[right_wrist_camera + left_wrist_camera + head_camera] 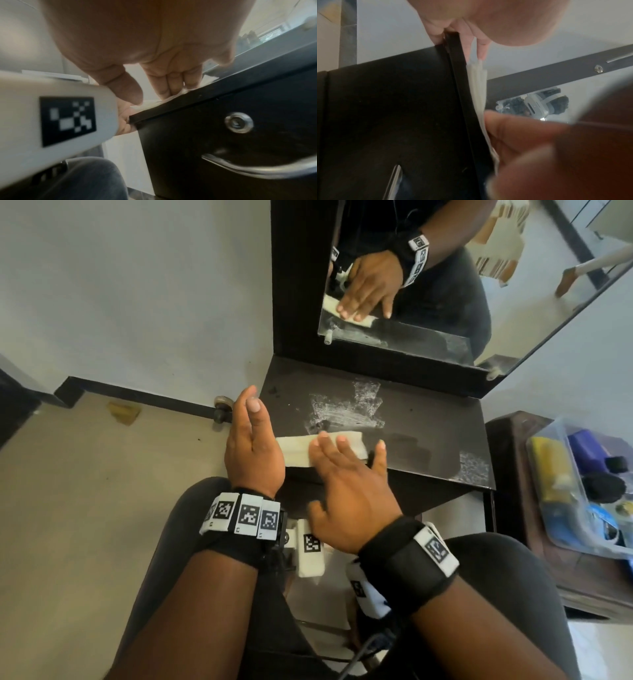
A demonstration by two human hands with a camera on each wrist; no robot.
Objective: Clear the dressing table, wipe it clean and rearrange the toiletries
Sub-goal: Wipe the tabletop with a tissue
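The dark dressing table top [428, 419] holds no toiletries and shows white smears [346, 409] at its middle and front right corner. A folded white cloth [293, 450] lies near the front left edge. My right hand [346, 470] presses flat on the cloth, fingers straight. My left hand [253, 440] stands against the table's left edge beside the cloth's end, fingers straight, holding nothing. In the left wrist view the cloth [477, 83] lies along the table edge between both hands. The right wrist view shows my right hand's fingers [171, 83] on the cloth [154, 104].
A mirror [445, 285] rises behind the table. To the right, a clear plastic bin [544, 470] of bottles and toiletries sits on a brown wooden stand [513, 508]. The table's front has a lock [239, 122] and a metal handle [257, 169]. A doorstop [222, 409] is on the floor at left.
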